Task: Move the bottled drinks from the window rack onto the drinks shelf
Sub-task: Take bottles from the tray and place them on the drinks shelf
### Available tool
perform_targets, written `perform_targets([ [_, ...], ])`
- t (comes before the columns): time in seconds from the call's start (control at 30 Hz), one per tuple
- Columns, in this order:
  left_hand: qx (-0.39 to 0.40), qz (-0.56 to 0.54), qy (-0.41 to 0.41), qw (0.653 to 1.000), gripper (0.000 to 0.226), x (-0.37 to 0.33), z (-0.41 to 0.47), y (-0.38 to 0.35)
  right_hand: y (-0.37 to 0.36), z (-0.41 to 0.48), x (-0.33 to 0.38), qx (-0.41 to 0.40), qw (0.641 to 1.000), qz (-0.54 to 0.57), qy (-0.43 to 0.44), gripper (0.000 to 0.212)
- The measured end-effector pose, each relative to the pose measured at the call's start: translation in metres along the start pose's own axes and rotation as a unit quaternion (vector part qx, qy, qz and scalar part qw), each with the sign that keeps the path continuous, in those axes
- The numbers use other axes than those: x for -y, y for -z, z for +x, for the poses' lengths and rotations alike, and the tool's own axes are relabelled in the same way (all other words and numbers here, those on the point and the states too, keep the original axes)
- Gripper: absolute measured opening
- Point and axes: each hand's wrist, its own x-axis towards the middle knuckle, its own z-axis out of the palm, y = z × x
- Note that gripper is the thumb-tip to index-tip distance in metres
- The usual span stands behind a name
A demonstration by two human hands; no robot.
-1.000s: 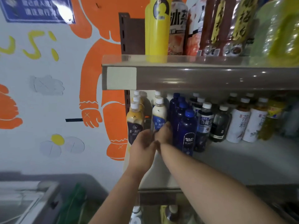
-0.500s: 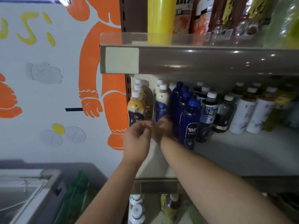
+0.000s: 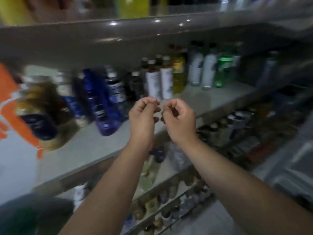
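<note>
"Head view, and it's smeared with motion. What's the surface?"

"A pale grey drinks shelf, running from near left to far right. A glossy brown upper shelf hangs over it, and lower racks packed with bottles sit beneath. At the left edge there's a strip of orange wall painting."

"And the bottled drinks?"

"Standing along the far side of the drinks shelf. The left ones are badly blurred. Then come blue bottles, white-labelled bottles and, further right, a green bottle."

"The hands?"

"Both are raised in front of the shelf's near edge, below the white-labelled bottles. The left hand has its fingers curled in, thumb tip against forefinger. The right hand is curled the same way. They're close together with a small gap between the fingertips. Neither holds a bottle. I can't tell whether anything tiny is pinched."

"How does that compare with half a second ago?"

"Then the hands were further in, at the foot of the cream bottle just left of the blue ones, at the shelf's left end. Now they've drawn back toward the person and sit further right. The camera has swung right too: the wall painting filled the left of the picture and is now only a sliver, more of the shelf's right end shows, and the sharp picture has gone soft."
</note>
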Motion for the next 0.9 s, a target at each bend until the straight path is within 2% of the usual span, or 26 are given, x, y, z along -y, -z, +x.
perform_targets([
  [0.13,0.147,0.047,0.058,0.986,0.027,0.059,-0.031,-0.134,0.157,-0.002,-0.032,-0.131,0.984,-0.106,-0.065,0.017],
  [0.3,0.307,0.053,0.12,0.943,0.02,0.128,-0.127,-0.295,0.357,-0.055,-0.038,-0.235,0.93,-0.248,-0.136,0.012],
  [0.47,0.454,0.049,0.209,0.865,0.014,0.182,-0.266,-0.423,0.531,-0.146,-0.022,-0.348,0.853,-0.323,-0.219,0.012],
  [0.63,0.541,0.03,0.264,0.798,0.017,0.21,-0.388,-0.518,0.67,-0.225,-0.006,-0.422,0.774,-0.381,-0.28,0.016],
  [0.77,0.583,0.027,0.267,0.767,0.02,0.236,-0.457,-0.588,0.772,-0.256,-0.015,-0.434,0.7,-0.434,-0.365,0.023],
  [0.9,0.592,0.045,0.279,0.755,0.029,0.275,-0.502,-0.635,0.863,-0.276,-0.044,-0.311,0.603,-0.508,-0.53,0.055],
])
